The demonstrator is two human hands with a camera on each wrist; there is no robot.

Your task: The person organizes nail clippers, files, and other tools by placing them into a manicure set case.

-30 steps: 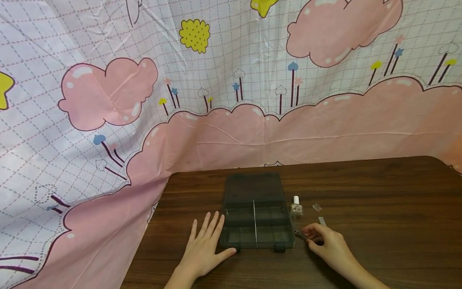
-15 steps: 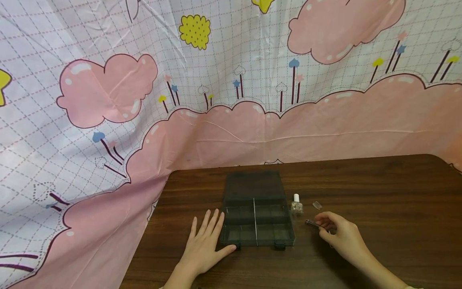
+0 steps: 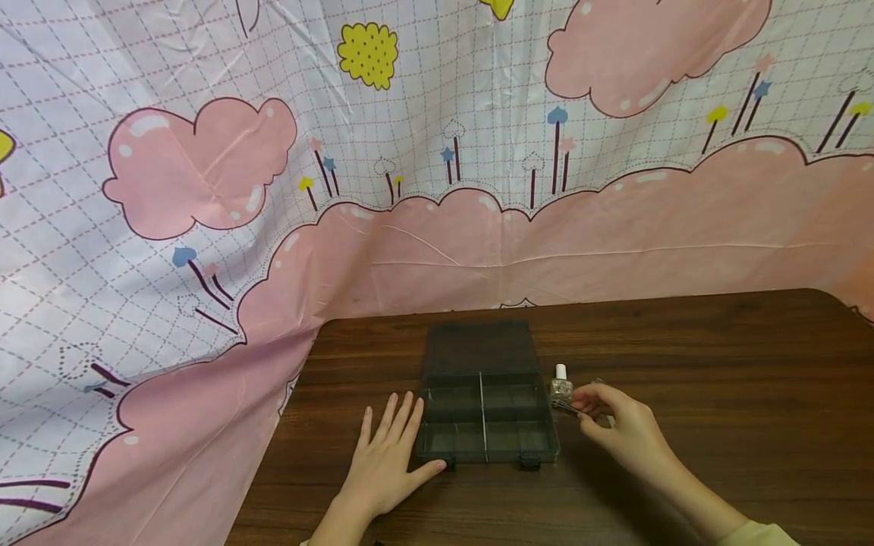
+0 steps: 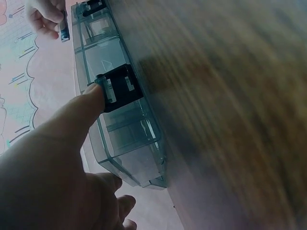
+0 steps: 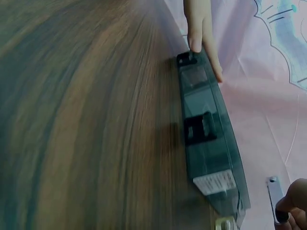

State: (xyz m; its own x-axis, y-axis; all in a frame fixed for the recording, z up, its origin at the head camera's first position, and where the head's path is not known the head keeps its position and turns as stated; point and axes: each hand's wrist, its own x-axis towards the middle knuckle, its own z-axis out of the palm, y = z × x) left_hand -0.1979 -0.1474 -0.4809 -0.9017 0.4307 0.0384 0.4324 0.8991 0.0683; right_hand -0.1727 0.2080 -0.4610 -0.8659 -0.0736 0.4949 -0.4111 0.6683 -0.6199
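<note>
A translucent dark plastic compartment box lies with its lid folded back on the table. My left hand rests at its left side with fingers spread and straight. In the left wrist view the thumb touches one of the black latches. To the right of the box, my right hand pinches a metal nail clipper between thumb and fingers, just above the table. The right wrist view shows the clipper end-on past the fingertips. A small nail polish bottle with a white cap stands beside the clipper.
A small clear piece is mostly hidden behind my right hand. The brown wooden table extends to the right. A pink and white patterned cloth hangs behind it. A white label is on the box's right side.
My right hand, holding the nail clipper, moved right and away from the box, then back left toward the box and bottle. The left hand has stayed in place.
</note>
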